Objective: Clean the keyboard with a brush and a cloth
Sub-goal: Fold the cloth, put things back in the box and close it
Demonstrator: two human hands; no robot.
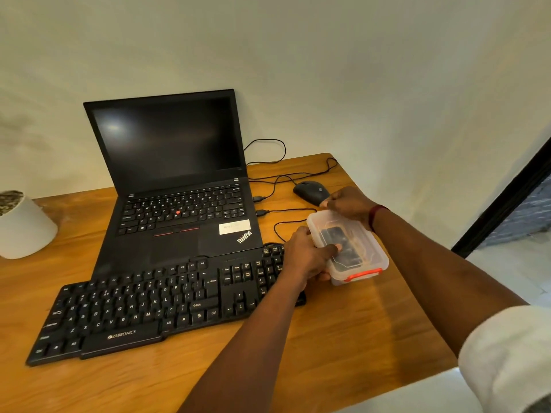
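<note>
A black full-size keyboard point(143, 308) lies on the wooden table point(343, 347), in front of a laptop. At its right end stands a clear plastic box point(362, 248) with a lid and an orange latch point(362, 275); dark items show dimly inside. My left hand point(307, 257) grips the box's near-left side, thumb pressed on the lid. My right hand point(348, 202) holds the box's far end, fingers curled over the edge. No brush or cloth can be made out.
An open black laptop point(179, 186) with a dark screen sits behind the keyboard. A black mouse point(311, 192) and loose cables point(286, 177) lie at the back right. A white plant pot point(24, 228) stands at the left. The table's edge runs close on the right.
</note>
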